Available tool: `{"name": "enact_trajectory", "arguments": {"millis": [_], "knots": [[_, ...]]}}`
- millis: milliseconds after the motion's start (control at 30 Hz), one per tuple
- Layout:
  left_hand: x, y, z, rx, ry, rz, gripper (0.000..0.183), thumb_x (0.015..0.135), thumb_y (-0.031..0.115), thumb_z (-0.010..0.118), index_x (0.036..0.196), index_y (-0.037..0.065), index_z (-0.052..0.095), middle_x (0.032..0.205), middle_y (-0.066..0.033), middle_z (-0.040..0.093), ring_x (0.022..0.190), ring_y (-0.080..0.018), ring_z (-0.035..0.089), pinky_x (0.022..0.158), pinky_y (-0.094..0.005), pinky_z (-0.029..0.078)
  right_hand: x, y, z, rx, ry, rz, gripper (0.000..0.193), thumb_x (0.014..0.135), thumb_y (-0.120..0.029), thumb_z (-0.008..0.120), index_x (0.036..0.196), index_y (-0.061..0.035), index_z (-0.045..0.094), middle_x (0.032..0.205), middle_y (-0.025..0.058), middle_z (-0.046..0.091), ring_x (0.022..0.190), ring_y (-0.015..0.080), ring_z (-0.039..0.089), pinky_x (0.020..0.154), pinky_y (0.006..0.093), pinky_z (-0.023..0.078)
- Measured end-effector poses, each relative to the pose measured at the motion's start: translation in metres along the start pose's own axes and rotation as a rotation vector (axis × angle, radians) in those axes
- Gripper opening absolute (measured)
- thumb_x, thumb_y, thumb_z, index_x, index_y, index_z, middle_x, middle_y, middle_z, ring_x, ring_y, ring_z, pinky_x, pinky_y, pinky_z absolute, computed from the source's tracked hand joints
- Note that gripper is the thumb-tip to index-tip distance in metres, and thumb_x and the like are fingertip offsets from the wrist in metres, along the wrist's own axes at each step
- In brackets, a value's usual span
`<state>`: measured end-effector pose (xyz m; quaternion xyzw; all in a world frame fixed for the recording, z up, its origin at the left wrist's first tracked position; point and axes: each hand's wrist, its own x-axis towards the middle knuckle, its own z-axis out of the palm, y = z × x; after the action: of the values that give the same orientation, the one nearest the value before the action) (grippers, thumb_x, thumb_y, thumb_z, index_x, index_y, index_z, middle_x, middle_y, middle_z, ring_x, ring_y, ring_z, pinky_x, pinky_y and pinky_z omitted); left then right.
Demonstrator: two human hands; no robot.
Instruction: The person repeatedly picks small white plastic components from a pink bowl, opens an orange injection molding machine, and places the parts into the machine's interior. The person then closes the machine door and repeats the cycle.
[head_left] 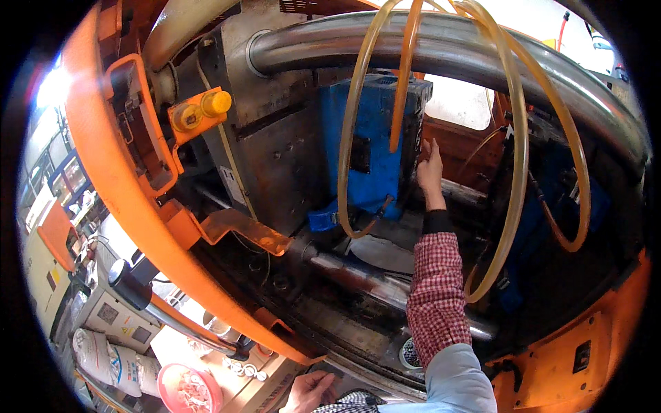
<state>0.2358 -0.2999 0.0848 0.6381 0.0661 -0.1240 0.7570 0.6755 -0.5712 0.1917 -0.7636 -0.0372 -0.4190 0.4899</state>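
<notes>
My right hand reaches deep into a large machine, its arm in a red checked sleeve. The fingers point upward, stretched out beside the inner face of a blue mould block. Whether the fingertips touch that face, I cannot tell. Opposite, a second, darker blue mould half sits in shadow. At the lower edge, my left hand is closed with its fingers curled in, and anything inside it is hidden.
Amber hoses loop down around my right arm. A thick steel bar crosses above, another below. An orange door frame curves along the left. Outside it, a pink basin of small pale parts stands on a table.
</notes>
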Motion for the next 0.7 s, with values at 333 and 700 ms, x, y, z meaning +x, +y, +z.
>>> {"name": "enact_trajectory", "arguments": {"millis": [333,700], "knots": [[0.001,-0.008,-0.003,0.006,0.053,0.068,0.025,0.094,0.023,0.05,0.086,0.001,0.06,0.061,-0.0012,0.057,0.051,-0.0082,0.053,0.048,-0.0196,0.04,0.015,-0.005,0.001,0.34,-0.013,0.169,0.066,0.074,0.008,0.033,0.139,0.004,0.021,0.126,0.0117,0.055,0.117,0.0231,0.05,0.097,0.0289,0.036],[-0.003,-0.001,-0.005,0.023,0.096,0.082,0.022,0.094,0.02,0.051,0.09,0.001,0.059,0.062,-0.0008,0.058,0.052,-0.0079,0.053,0.048,-0.0202,0.04,0.03,-0.033,0.007,0.051,0.079,-0.067,0.072,0.075,0.012,0.037,0.142,0.0004,0.012,0.13,0.0122,0.051,0.113,0.0311,0.052,0.096,0.0346,0.038]]}}
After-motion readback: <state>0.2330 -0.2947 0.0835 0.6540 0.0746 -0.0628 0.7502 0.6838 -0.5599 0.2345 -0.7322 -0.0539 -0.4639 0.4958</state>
